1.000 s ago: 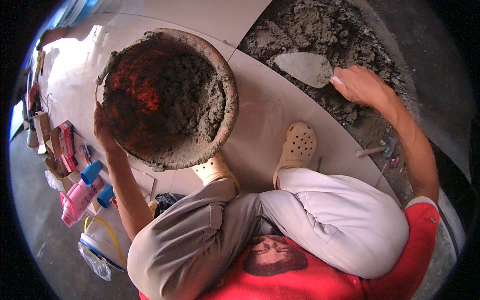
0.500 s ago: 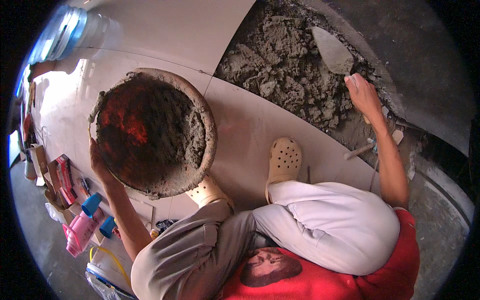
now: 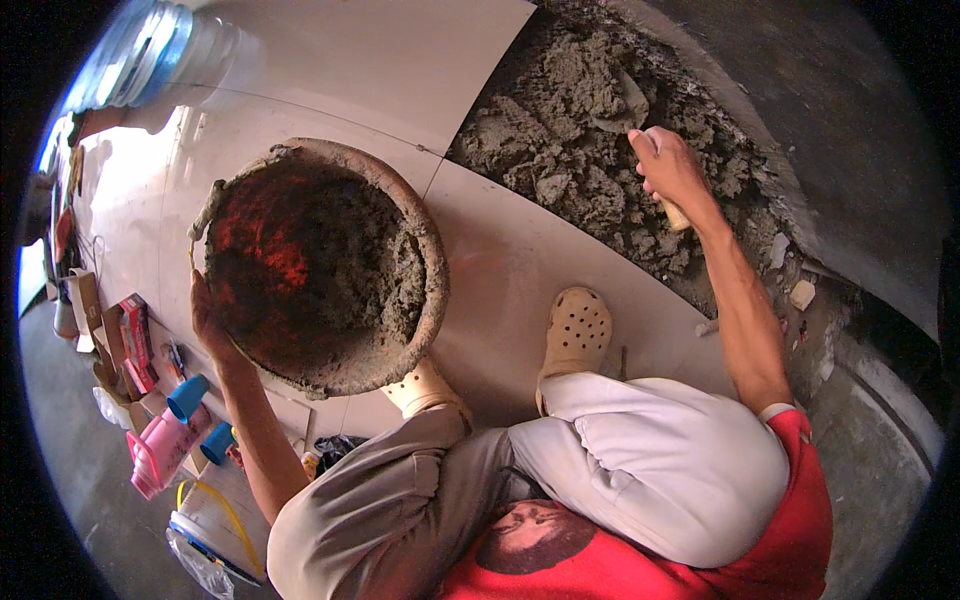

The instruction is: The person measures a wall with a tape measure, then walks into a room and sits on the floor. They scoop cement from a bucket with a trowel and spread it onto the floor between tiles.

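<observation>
My left hand (image 3: pixel 207 315) grips the left side of a round, mortar-crusted basin (image 3: pixel 428 262), tilted up above the pale floor tiles. Inside the basin, grey mortar (image 3: pixel 392 285) clings to the right side, and the far left of the bowl looks reddish. My right hand (image 3: pixel 672 172) is closed round the wooden handle of a trowel (image 3: pixel 625 108). The trowel's blade is down in rough grey mortar (image 3: pixel 560 150), partly covered by it. This mortar fills an untiled patch beside the tile edge.
Pale tiles (image 3: pixel 330 50) border the mortar, with a dark wall (image 3: pixel 830 110) at right. At left stand a pink jug (image 3: pixel 160 450), blue cups (image 3: pixel 187 397), a red box (image 3: pixel 137 345) and a white bucket (image 3: pixel 215 530). My beige clogs (image 3: pixel 578 325) rest on the tiles.
My right hand has moved left with the trowel, and the blade has gone from lying bare on top to partly sunk in the mortar. The basin stays in my left hand.
</observation>
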Demonstrator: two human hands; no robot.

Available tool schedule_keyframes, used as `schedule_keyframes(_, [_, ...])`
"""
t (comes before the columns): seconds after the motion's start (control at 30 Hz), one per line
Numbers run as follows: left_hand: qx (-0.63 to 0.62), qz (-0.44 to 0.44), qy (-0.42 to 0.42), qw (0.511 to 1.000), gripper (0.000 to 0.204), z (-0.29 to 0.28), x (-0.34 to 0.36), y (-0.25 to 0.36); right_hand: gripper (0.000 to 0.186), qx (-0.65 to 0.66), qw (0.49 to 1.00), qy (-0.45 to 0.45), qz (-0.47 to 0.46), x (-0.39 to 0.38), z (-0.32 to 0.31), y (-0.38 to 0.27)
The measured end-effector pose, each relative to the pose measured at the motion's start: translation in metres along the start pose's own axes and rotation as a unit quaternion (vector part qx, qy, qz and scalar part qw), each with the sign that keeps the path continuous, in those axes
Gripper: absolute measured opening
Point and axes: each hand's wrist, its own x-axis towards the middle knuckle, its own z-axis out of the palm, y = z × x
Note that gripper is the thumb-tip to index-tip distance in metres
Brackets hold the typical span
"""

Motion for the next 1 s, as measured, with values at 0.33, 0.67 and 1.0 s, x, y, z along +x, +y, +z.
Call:
schedule_keyframes(0.33, [0.002, -0.028, 0.042, 0.999, 0.042, 0.001, 0.0, 0.001, 0.041, 0.326, 0.925, -0.171, 0.098, -0.015, -0.023, -0.017])
schedule_keyframes(0.67, [-0.056, -0.08, -0.029, 0.995, 0.044, 0.007, -0.001, 0.001, 0.033, 0.748, 0.554, -0.365, 0.03, 0.014, 0.076, -0.013])
schedule_keyframes(1.0, [-0.084, -0.053, -0.128, 0.987, 0.045, 0.019, -0.002, 0.001, 0.037, 0.247, 0.957, -0.139, 0.068, -0.008, -0.017, 0.007])
